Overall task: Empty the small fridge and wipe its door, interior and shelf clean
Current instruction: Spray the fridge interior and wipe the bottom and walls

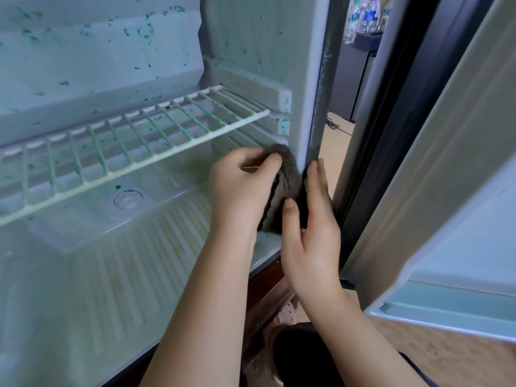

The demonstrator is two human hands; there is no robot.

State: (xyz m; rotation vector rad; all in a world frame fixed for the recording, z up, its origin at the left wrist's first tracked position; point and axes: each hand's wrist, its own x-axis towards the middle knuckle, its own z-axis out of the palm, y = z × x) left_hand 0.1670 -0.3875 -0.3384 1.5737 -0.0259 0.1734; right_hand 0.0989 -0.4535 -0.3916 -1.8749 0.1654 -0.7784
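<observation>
The small fridge [83, 275] stands open with nothing stored inside; green flecks dot its back wall and its white wire shelf [134, 152]. A folded grey cloth [284, 177] sits at the lower front of the fridge's right inner wall. My left hand [243, 188] pinches the cloth's upper edge between thumb and fingers. My right hand [310, 230] holds the cloth's right side, fingers straight along the dark door seal, thumb pressing the front of the cloth. The fridge door [446, 191] hangs open on the right.
A ribbed plastic floor tray [139, 261] with a round drain cap [128, 199] lies under the shelf. Water bottles [365, 15] stand on a dark unit in the far background. Wooden floor shows below the door.
</observation>
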